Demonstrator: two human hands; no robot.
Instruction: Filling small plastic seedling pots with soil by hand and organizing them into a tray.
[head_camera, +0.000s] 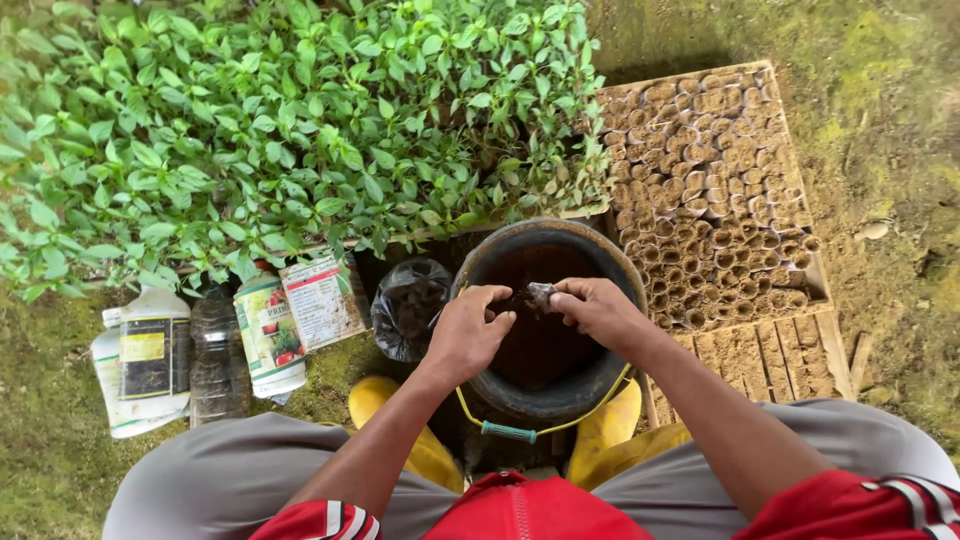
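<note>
Mossy ground; over black bucket, left hand and right hand both pinching dark soil clump.

Both bare forearms reach forward from red sleeves and come together, the left hand with fingers curled inward and knuckles up, the right hand with fingertips pinched closed, the two hands almost touching.

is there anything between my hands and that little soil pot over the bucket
Nothing visible. The left hand and right hand both touch the small soil pot, held above the open black bucket. The clear bag lies off to the left.
</note>
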